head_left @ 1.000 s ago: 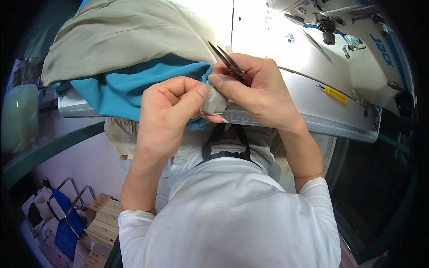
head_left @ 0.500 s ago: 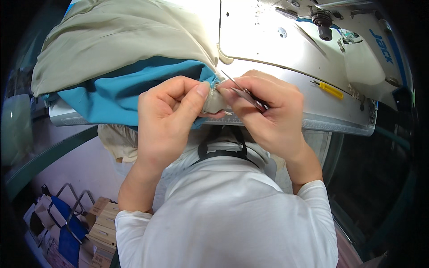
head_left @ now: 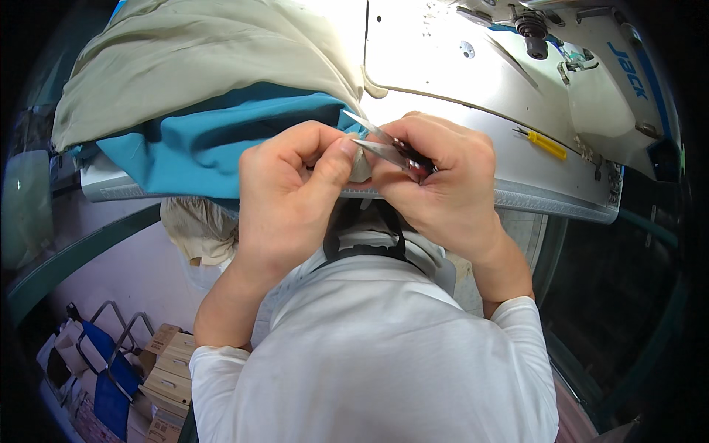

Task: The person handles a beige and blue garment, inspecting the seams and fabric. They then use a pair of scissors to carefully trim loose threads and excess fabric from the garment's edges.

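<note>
My left hand [head_left: 292, 188] is closed, thumb pressed against the fingers on the gathered end of a teal fabric [head_left: 196, 144] and a small pale cloth piece [head_left: 360, 170]. In my right hand [head_left: 450, 166] is a pair of scissors [head_left: 379, 150]. Their blades are apart and point left; the lower tip lies close by my left thumb, the upper one over the teal edge. A beige fabric [head_left: 207, 63] spreads over the table behind the teal one. The two hands nearly touch, hiding most of the pale piece.
A white sewing machine [head_left: 613, 96] stands at the right on the white table [head_left: 450, 122]. A yellow-handled tool [head_left: 546, 145] lies near its front edge. Beige cloth [head_left: 198, 229] hangs below the table. Boxes [head_left: 171, 376] and a metal-framed blue chair [head_left: 114, 380] stand at lower left.
The scissors have swung to point left, their blades now reaching across to my left thumb. My left hand has shifted slightly right, and less of the pale cloth shows.
</note>
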The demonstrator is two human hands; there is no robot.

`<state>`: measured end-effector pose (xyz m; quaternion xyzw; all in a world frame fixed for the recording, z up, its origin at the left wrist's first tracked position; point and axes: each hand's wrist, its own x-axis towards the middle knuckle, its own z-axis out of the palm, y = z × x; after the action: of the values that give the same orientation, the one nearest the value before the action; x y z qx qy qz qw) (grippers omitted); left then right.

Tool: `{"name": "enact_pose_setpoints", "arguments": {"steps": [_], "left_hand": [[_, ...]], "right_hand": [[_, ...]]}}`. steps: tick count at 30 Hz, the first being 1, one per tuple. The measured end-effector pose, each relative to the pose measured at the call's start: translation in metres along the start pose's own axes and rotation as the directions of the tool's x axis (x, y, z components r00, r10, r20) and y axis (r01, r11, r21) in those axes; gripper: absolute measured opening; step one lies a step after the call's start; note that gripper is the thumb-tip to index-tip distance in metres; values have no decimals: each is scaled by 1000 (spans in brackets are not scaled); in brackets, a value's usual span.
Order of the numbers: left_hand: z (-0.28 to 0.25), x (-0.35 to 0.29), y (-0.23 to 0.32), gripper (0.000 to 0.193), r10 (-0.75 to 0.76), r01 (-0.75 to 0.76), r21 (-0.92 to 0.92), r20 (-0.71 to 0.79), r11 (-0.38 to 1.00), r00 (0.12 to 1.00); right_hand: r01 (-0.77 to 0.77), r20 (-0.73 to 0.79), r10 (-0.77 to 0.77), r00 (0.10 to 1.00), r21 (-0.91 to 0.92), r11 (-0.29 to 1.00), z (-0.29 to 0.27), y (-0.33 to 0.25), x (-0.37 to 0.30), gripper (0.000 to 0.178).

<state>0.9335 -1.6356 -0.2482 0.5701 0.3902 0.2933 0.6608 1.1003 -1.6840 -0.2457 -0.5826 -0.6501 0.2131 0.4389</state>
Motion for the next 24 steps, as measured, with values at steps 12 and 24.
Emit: {"name": "enact_pose_setpoints", "arguments": {"steps": [12, 24], "left_hand": [[5, 2, 0, 24, -18, 11, -176, -38, 984, 999], [1, 3, 5, 17, -5, 3, 57, 37, 998, 999]], "right_hand": [[-64, 42, 60, 997, 128, 990, -6, 1, -11, 18], [126, 21, -124, 992, -125, 984, -7, -6, -5, 19]]}}
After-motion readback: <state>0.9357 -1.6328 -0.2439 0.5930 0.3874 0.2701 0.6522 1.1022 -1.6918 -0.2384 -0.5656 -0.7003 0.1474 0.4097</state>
